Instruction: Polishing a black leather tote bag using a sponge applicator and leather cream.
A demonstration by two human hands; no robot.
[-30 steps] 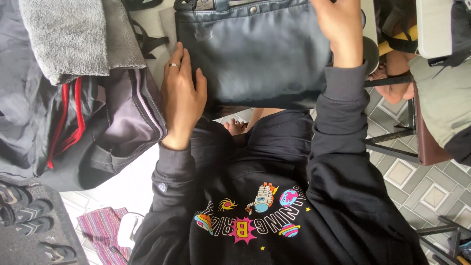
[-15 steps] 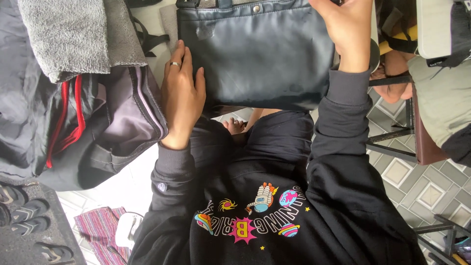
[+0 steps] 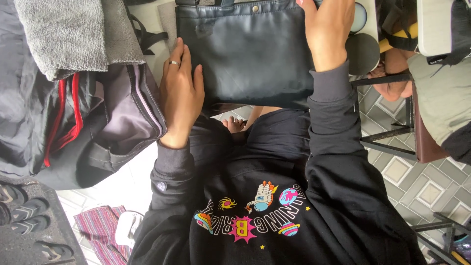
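I press my left hand [image 3: 180, 93] flat on the smooth dark leather bag [image 3: 248, 51]; my right hand [image 3: 326, 29] grips its top edge.

The white table top [image 3: 147, 54] carried the things; a dark leather bag [image 3: 245, 54] lay flat on it at twelve o'clock, with a grey and black backpack [image 3: 98, 122] at nine o'clock touching its left edge; a grey towel [image 3: 64, 34] lay over the backpack at ten o'clock; black straps [image 3: 147, 37] lay on the bare strip between them; two round dark discs [image 3: 362, 51] sat at one o'clock just beside the bag.
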